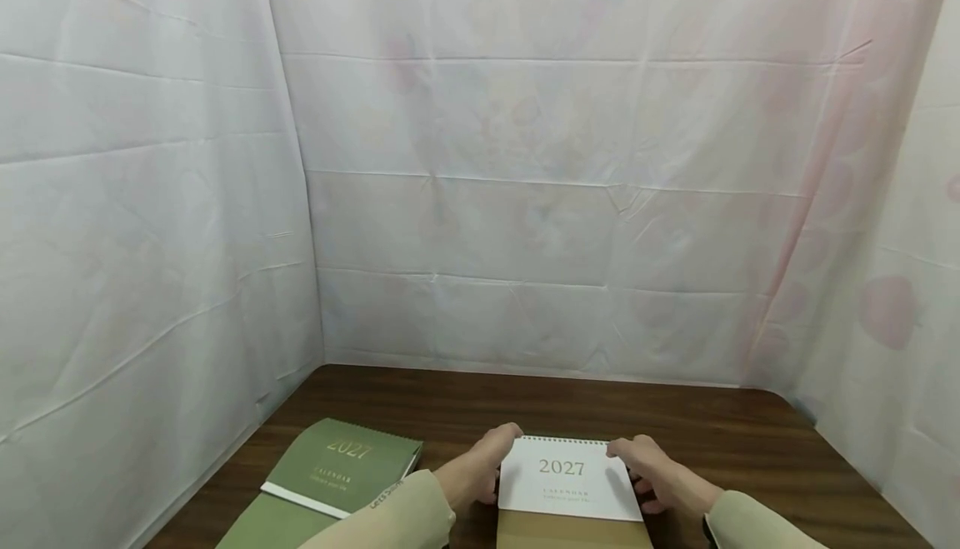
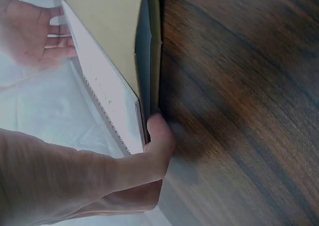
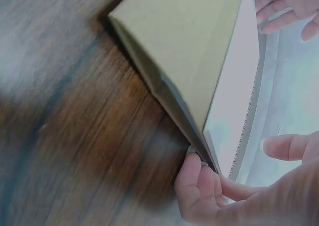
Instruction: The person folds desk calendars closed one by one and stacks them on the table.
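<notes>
A desk calendar [image 1: 562,477] with a white spiral-bound cover marked 2027 and a tan base stands tilted at the front of the table. My left hand [image 1: 480,464] holds its left edge near the top corner. In the left wrist view, a rounded fingertip [image 2: 158,123] lies against the side of the base. On the opposite edge, my right hand [image 1: 658,474] grips the top corner area. Curled fingers [image 3: 192,181] meet the side of the base in the right wrist view. The calendar's underside is hidden.
A green 2027 calendar [image 1: 330,470] with a white band lies to the left, partly behind the left sleeve [image 1: 397,516]. The dark wooden table [image 1: 450,399] has pale curtains [image 1: 480,224] behind it and at both sides.
</notes>
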Demonstrator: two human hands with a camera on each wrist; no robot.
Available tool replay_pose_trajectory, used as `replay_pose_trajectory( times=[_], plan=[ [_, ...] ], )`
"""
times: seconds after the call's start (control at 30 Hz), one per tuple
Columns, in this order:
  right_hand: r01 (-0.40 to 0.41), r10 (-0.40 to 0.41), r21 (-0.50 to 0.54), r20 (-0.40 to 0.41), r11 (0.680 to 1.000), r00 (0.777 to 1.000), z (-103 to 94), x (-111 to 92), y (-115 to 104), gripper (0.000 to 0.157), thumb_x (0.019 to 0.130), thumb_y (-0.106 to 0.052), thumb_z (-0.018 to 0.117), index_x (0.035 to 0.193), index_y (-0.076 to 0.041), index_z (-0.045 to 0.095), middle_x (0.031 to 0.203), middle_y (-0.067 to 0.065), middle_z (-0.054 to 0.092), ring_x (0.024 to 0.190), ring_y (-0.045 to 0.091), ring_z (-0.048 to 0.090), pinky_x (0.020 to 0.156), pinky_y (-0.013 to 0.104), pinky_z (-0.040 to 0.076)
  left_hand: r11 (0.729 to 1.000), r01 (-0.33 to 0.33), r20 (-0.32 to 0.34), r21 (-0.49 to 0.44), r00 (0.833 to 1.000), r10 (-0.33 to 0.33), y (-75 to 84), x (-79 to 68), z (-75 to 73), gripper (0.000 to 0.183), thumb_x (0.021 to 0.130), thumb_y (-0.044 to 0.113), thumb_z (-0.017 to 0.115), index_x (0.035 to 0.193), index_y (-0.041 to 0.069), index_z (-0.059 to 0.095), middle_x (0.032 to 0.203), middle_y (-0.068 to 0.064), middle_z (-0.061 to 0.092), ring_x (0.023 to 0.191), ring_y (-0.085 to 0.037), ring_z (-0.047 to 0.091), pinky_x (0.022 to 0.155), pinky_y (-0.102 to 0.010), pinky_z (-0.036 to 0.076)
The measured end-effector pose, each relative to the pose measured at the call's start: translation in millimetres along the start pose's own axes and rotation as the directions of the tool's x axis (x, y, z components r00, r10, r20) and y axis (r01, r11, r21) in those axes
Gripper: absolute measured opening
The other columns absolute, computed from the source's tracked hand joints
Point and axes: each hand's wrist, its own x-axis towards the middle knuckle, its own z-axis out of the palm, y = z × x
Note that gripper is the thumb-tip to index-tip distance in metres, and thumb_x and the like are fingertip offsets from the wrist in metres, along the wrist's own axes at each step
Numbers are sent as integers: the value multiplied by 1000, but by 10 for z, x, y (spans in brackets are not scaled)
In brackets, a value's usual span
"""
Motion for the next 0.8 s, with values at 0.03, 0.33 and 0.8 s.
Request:
replay_pose_trajectory(
  times=[0.03, 0.33, 0.8],
  plan=[
    [-4, 3, 12, 6, 1000, 1000, 2, -9, 2, 55, 78, -31, 54, 113, 7, 35, 96, 26, 42, 82, 37, 43, 63, 47, 42, 1000, 9, -11, -12, 1000, -9, -1, 9, -8, 63, 83, 35, 46, 127, -8, 35, 120, -33, 39, 105, -43, 45, 83, -59, 39],
    [-20, 19, 40, 47, 999, 999, 3, -55, 13, 49, 78, -37, 54, 106, 1, 41, 90, 17, 43, 79, 31, 44, 62, 42, 42, 993, 52, -98, -108, 993, -63, -72, 119, -22, 67, 82, 38, 43, 131, -5, 30, 122, -29, 40, 105, -38, 43, 87, -57, 36],
    [-26, 24, 54, 41, 998, 999, 143, -109, -28, 61, 81, -35, 53, 120, 8, 32, 95, 25, 46, 80, 36, 50, 62, 44, 46, 994, 20, -139, -106, 990, -34, -214, 402, -152, 60, 81, 43, 47, 117, -4, 41, 101, -21, 46, 89, -31, 48, 70, -42, 44]
  ],
)
